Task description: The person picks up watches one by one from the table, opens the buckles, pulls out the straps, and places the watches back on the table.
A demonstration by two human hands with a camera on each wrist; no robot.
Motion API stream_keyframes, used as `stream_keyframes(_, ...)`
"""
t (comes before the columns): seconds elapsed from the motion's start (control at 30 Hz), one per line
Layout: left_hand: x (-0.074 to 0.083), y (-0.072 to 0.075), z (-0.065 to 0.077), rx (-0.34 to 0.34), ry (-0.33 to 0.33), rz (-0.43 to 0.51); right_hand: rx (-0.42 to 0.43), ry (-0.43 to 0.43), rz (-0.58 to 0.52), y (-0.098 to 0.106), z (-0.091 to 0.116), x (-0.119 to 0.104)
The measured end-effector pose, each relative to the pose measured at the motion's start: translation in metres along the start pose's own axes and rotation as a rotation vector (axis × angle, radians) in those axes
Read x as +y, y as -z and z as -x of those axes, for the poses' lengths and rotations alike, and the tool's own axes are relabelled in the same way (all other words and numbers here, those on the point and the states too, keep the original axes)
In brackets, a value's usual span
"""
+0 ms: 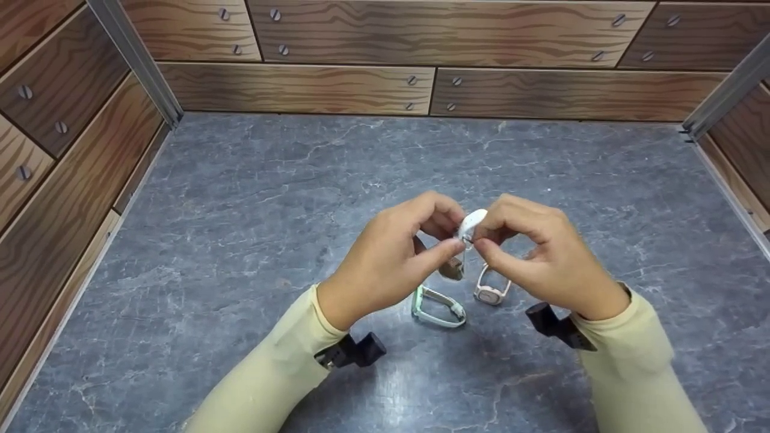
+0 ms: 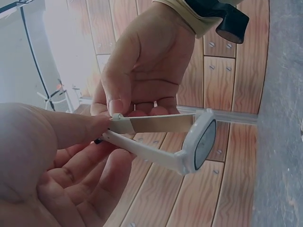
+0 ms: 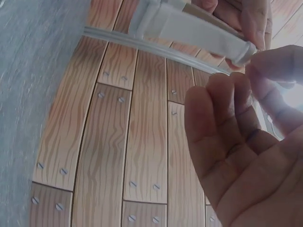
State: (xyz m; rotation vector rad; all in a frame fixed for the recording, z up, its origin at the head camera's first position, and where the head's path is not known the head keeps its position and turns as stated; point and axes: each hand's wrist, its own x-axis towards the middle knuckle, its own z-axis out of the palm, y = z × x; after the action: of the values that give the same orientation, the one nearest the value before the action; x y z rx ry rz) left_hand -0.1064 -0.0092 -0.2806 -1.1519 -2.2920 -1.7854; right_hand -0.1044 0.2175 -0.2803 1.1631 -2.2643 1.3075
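Note:
A white wristwatch hangs between the two hands, its strap looped and its dial turned away from them. With thumb and fingers the left hand pinches the strap near the buckle end. The right hand pinches the strap tip at the same spot, thumb against index finger. Seen from the right wrist, the white strap runs to the buckle at the fingertips; the other right fingers are loosely bent. Whether the strap end is through the buckle is hidden by the fingers.
On the grey marbled table, below the hands, lie a mint-green watch and a pale pink watch, both with looped straps. Wood-patterned walls border the table at the back and sides.

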Motion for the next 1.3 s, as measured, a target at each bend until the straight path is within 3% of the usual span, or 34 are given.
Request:
stream_keyframes(0.13,-0.0007,0.0004,0.0001,0.011,0.021,-0.04,0.053,0.042,0.03,0.0033,-0.0003,0.001)
stream_keyframes(0.23,-0.0006,0.0007,-0.0002,0.032,0.034,-0.079,0.077,0.021,0.06,0.0049,-0.0001,0.0001)
stream_keyframes(0.43,-0.0013,0.0003,-0.0014,0.088,0.033,-0.064,0.014,-0.05,0.102,0.0023,-0.0001,-0.0028)
stream_keyframes(0.87,-0.0023,-0.0035,0.0005,0.103,0.0,-0.034,-0.001,-0.082,0.073,-0.0027,-0.0013,-0.0061)
stream_keyframes(1.13,-0.0003,-0.0049,0.0015,0.042,-0.088,-0.06,0.047,-0.127,0.005,-0.0047,-0.0006,-0.0076)
stream_keyframes(1.3,0.0006,-0.0064,0.0015,0.078,-0.069,-0.072,0.03,-0.093,-0.056,-0.0044,-0.0001,-0.0054)
